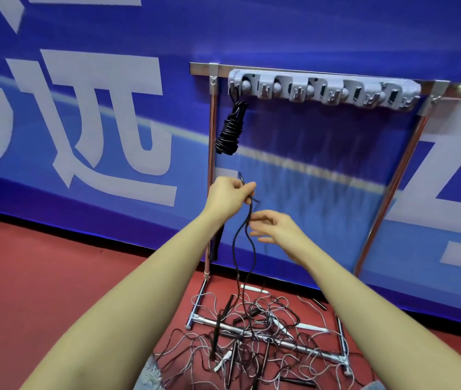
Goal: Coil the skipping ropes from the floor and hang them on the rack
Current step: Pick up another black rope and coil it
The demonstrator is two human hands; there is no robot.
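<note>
Centrally, the left hand point(227, 194) pinches a thin black skipping rope point(247, 249), both strands trailing down to the tangle of black and white ropes point(260, 333) at lower centre. The right hand point(272, 228) hovers beside it, fingers loosely spread, empty. A coiled black rope point(229, 130) hangs from the grey plastic hook rack point(322, 88). Large white characters on the blue banner point(83, 114) are cropped and unreadable.
</note>
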